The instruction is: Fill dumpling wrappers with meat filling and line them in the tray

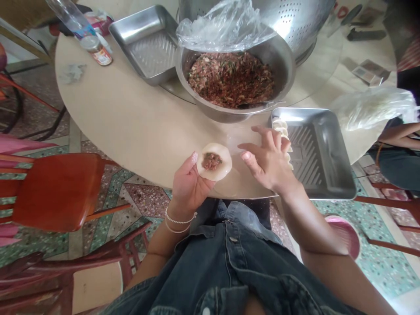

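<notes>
My left hand [188, 183] cradles a round white dumpling wrapper [214, 161] with a dab of minced meat filling in its middle. My right hand [269, 159] hovers just right of the wrapper with fingers spread and nothing in it, over the near edge of the round table [124, 118]. A steel bowl [282, 57] of minced meat filling stands just beyond both hands, a utensil handle resting on its near rim. Folded dumplings [281, 127] line the left side of a steel tray [328, 183] right of my right hand.
A second steel tray [147, 43] and a large colander [295, 19] stand at the back, with a plastic bag [223, 26] on the bowl. A bottle and a can [96, 50] lie far left. Red wooden chairs [55, 188] stand left. Another person's arm [402, 133] is at right.
</notes>
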The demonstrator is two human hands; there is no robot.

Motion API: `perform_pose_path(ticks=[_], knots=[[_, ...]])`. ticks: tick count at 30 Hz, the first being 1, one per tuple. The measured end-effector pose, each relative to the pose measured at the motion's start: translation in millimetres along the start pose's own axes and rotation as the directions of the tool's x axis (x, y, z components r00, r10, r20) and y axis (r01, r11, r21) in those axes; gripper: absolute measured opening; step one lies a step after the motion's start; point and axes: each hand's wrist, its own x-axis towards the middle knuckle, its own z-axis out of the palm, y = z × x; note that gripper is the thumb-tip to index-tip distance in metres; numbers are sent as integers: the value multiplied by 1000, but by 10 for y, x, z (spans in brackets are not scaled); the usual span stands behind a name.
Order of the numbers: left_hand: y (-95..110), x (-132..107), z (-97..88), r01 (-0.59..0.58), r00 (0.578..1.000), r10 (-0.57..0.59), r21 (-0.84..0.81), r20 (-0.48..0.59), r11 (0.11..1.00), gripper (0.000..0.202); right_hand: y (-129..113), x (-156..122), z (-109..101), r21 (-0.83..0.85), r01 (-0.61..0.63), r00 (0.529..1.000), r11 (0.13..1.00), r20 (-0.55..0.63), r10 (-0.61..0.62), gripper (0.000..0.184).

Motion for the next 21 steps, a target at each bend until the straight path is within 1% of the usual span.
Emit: perform_pose_path(ticks=[1,3,6,8,10,12,14,15,17,18,21], knots=[[10,-3,-14,-9,1000,9,1,-10,1000,45,-9,30,16,-19,-39,998,999,41,40,73],[21,-10,-31,-14,1000,14,7,-3,1000,44,-38,105,57,-56,-71,991,996,106,77,77],[15,-14,-38,-3,1000,3,11,27,1000,43,-83,237,107,-111,-67,986,992,144,83,81],[7,-15,-42,4,999,-5,7,35,1000,42,-98,287,115,-111,-65,985,992,154,82,83],[6,-16,-48,-1,999,0,7,35,1000,42,-106,269,98,-58,-79,990,995,113,85,82],[13,-20,-52,-20,999,20,9,35,1000,42,-118,178,65,39,-77,997,996,-4,77,78],[21,-26,-45,-30,998,29,10,48,1000,43,-137,44,37,143,-7,992,990,-126,25,72],[23,-30,-37,-25,998,25,9,65,1000,44,-147,-23,31,178,48,987,983,-161,-19,68],[13,-36,-13,8,993,-9,9,117,1000,46,-170,-132,44,201,144,979,969,-169,-110,61],[0,-38,1,30,989,-31,12,146,999,48,-182,-166,59,198,166,978,966,-160,-135,59],[-56,-44,34,121,971,-125,33,204,992,49,-222,-189,106,200,152,981,968,-148,-124,56]])
